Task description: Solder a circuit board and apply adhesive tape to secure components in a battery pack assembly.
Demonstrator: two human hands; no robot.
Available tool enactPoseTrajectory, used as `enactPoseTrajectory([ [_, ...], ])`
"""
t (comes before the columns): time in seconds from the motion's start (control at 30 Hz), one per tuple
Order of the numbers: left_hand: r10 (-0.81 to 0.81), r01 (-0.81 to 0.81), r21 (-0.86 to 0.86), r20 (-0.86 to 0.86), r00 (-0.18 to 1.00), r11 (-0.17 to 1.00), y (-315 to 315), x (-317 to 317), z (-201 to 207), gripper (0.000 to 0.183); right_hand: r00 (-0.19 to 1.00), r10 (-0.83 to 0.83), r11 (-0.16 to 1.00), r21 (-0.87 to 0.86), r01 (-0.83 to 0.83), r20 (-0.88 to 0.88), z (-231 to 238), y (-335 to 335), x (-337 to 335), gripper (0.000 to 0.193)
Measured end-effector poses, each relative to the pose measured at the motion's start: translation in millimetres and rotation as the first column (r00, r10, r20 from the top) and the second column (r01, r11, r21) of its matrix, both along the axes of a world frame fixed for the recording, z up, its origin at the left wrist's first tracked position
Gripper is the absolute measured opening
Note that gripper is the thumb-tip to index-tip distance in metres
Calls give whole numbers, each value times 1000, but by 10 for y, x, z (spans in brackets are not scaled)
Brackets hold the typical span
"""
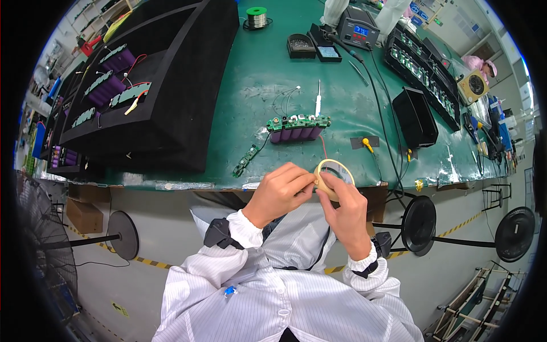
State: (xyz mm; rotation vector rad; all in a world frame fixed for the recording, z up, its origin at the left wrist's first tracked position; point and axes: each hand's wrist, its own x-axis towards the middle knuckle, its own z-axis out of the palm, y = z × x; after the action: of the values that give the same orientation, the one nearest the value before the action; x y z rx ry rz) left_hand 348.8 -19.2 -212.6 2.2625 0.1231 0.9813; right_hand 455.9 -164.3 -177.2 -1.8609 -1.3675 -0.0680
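I take the battery pack (295,135) as my landmark: a row of purple cells under a green circuit board (299,121), standing on the green tabletop (250,80). The roll of tape (319,175), a cream ring, is on the near side of the pack and slightly to its right, over the tabletop's front edge. I see the right hand (346,210) clamped on that roll, thumb and fingers gripping its band. The left hand (278,194) has its fingertips drawn together on the roll's left edge; what they pinch there is too small for me to make out.

From the pack a thin red wire (324,147) runs toward the roll, and a small green board (246,161) lies to the pack's near left. Just beyond the pack's right half I find a white-handled tool (318,105), its tip pointing away. To the pack's right is a yellow plug (367,146), and farther right an open black bin (415,117). Beyond the pack and rightward I see the soldering station (356,28); beyond and leftward, a spool (256,20) with a green top. Left of the pack, a big black rack (188,97) holds more purple cells (106,88).
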Motion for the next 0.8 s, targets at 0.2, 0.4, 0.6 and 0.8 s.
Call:
enactPoseTrajectory([
  [0.2,116,-116,111,7,993,987,-51,40,-59,14,1000,-25,999,-39,24,-6,3,6,-7,37],
  [0.4,84,-83,178,6,996,980,-78,55,-74,19,999,31,980,-193,-37,-35,150,-55,94,35],
  [0.6,70,-79,163,59,996,983,-211,153,-125,18,993,121,907,-405,-115,-12,416,-146,251,34],
  [0.8,-21,18,63,38,999,998,-155,273,-228,17,985,134,832,-551,-54,105,488,-254,302,35],
])
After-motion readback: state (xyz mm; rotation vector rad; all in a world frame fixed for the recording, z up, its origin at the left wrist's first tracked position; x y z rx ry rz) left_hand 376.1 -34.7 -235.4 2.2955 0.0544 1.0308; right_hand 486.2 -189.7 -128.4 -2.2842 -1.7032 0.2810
